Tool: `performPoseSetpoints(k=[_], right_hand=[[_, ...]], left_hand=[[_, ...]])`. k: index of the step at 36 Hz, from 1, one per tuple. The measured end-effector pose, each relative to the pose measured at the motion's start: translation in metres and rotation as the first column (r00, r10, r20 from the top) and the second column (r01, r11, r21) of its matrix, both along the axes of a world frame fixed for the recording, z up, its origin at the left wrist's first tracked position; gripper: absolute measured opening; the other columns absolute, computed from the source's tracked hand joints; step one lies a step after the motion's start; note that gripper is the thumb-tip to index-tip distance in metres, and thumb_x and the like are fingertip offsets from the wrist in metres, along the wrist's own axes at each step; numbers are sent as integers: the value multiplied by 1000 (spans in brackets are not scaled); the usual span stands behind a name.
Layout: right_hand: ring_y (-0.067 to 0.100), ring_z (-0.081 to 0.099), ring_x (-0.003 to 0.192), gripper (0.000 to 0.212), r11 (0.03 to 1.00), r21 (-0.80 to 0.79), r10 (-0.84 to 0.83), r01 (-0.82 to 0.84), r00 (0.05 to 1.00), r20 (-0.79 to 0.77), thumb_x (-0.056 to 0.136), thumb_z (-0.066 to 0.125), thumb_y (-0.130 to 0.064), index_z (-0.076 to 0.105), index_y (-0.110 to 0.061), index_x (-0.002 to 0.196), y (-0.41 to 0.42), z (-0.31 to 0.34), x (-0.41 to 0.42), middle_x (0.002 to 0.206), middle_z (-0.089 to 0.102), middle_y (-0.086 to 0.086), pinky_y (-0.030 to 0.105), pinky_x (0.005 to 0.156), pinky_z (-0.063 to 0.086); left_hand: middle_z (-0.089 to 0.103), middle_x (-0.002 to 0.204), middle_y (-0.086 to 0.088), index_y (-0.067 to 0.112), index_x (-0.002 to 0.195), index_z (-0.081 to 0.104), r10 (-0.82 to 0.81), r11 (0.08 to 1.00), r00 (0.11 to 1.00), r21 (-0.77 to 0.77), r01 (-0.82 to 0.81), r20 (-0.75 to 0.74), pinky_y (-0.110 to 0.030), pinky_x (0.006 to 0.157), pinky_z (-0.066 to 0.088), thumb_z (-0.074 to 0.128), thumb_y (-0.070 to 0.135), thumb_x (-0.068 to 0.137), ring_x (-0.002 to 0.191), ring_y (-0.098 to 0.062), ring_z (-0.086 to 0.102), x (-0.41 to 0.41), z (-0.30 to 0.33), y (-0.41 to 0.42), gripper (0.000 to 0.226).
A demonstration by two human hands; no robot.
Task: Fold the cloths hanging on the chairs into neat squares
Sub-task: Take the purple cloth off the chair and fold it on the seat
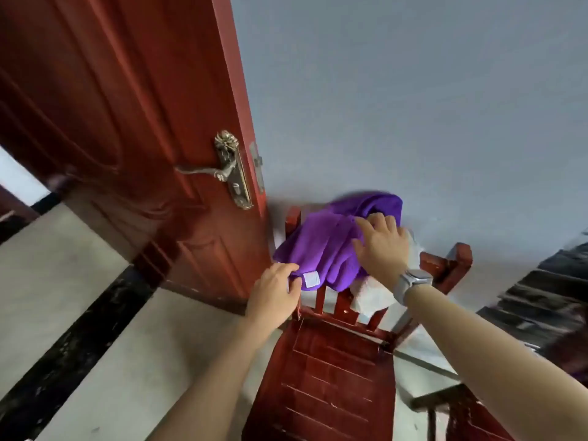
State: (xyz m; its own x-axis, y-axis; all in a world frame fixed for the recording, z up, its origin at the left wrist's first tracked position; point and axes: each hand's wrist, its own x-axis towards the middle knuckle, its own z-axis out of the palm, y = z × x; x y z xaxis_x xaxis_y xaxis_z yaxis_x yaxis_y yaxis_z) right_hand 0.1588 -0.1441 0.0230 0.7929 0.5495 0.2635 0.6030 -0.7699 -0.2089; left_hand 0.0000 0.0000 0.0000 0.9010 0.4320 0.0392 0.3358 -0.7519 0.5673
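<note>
Head view shows me a purple cloth point(331, 246) draped in a loose heap over the top rail of a red wooden chair point(327, 370); the chair stands against a pale wall, just beside an open red door point(127, 106); a white cloth point(372, 294) lies under the purple one on the same backrest, partly hidden. My left hand point(275, 297) pinches the purple cloth's lower corner, thumb and fingers closed on the hem right next to its small white label point(311, 279); my right hand point(383, 246) rests on the bunched upper part with fingers spread and curling into the fabric, so I judge it pressing or gathering rather than fully clenched; a watch point(412, 281) sits on that wrist. I judge the cloth soft, light and limp, with a plush pile that should grip skin rather than slide; it will sag and crumple wherever it is unsupported; so I want hold of two corners along one hem, the labelled corner being one, and I must find a second before lifting it clear; I also expect the white cloth may drag along underneath.
</note>
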Motion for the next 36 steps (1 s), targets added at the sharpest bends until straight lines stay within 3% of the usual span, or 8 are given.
performPoseSetpoints(k=[4,9,14,18,24,26,30,36], right_hand=[[28,39,119,51,949,-317,-6,-5,999,-36,88,48,-44,39,-28,136,0,-1,20,129,46,5,41,92,34],[22,42,111,34,958,-286,17,-20,1000,-12,92,43,-36,55,-26,122,8,0,22,122,51,-2,37,92,31],[26,50,102,24,998,51,-34,33,999,15,91,48,-24,66,-20,108,11,9,15,110,58,-1,37,82,37],[26,56,91,24,923,384,-4,-26,997,77,86,49,-21,69,-13,97,12,40,2,97,62,4,36,67,51],[13,53,91,28,782,610,-15,-127,975,222,88,47,-16,68,-4,102,3,89,-37,97,56,9,17,82,42],[11,52,92,28,783,603,12,-153,973,231,88,48,-17,67,-2,104,-2,86,-54,98,52,3,15,83,42],[15,57,87,29,862,505,33,-42,999,27,87,53,-23,67,-6,105,-15,40,-72,98,58,7,24,78,48],[13,53,87,24,884,396,-84,247,919,-386,85,62,-9,69,-15,107,-24,-21,-76,98,52,-4,27,82,45]], left_hand=[[57,121,-3,12,120,56,-53,999,998,-5,53,36,-38,95,42,52,20,89,111,-22,53,18,-5,5,32],[57,121,-4,11,121,56,-136,991,986,-2,136,93,-32,96,40,52,18,90,112,-21,53,34,-10,17,32],[56,122,-6,7,123,54,-187,980,959,-33,198,213,-27,100,37,56,18,88,115,-21,51,43,1,32,37],[46,132,-4,11,132,43,-240,955,890,-69,287,387,-19,105,28,52,44,82,125,-13,40,49,26,40,61],[27,147,0,25,142,23,-293,906,774,-95,412,561,-11,109,19,61,53,73,135,-5,25,55,69,43,83],[35,141,7,31,138,29,-285,875,774,-176,451,565,-9,105,25,66,46,73,129,0,32,53,75,41,77],[59,108,8,12,116,58,-284,892,820,-177,416,496,-12,87,39,68,7,79,102,-10,56,47,55,41,39],[64,102,0,8,113,60,-196,897,941,-338,285,274,-15,78,38,60,1,83,98,-21,59,42,16,43,30]])
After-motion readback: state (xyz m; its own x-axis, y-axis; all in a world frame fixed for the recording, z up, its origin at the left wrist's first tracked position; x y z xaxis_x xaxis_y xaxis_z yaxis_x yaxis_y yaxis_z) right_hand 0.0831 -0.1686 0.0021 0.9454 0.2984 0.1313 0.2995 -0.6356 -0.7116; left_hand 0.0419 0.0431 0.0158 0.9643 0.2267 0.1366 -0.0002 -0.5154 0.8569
